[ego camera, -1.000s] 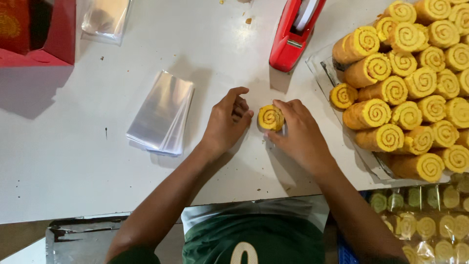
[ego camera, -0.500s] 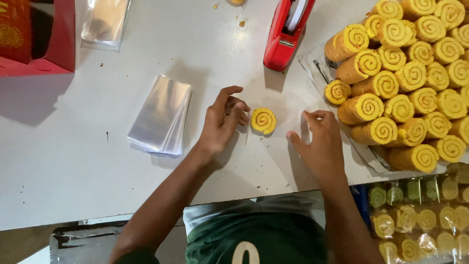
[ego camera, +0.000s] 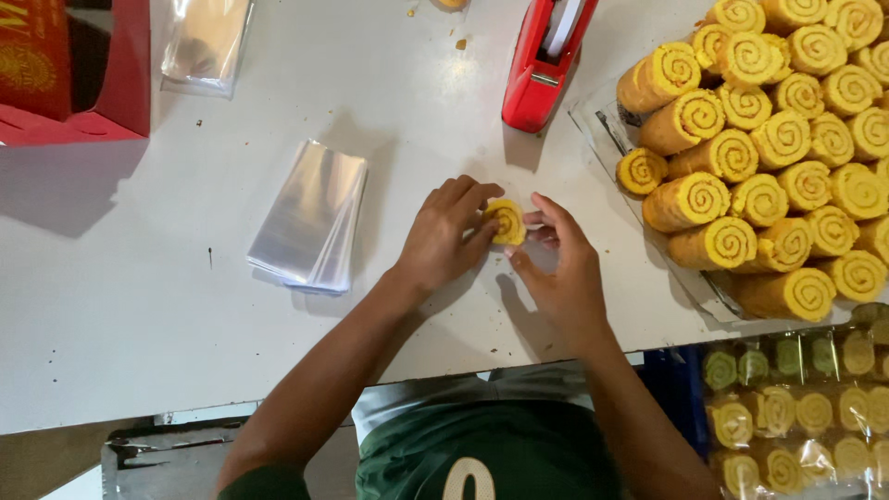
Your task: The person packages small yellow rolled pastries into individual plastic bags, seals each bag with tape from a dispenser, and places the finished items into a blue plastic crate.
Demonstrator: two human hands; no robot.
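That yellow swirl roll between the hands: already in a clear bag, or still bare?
Cannot tell. The yellow swirl roll sits between the left hand and right hand; fingers cover its edges, no wrapper clearly shows.

red carton at top left, clear sleeve stack mid-table, wrapped yellow and green rolls lower right

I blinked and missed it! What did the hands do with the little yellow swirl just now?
The right hand, which had let go and pulled away, came back beside the yellow swirl roll. The left hand closed its fingers on it again. The clear bag stack, red tape dispenser and roll pile stayed put.
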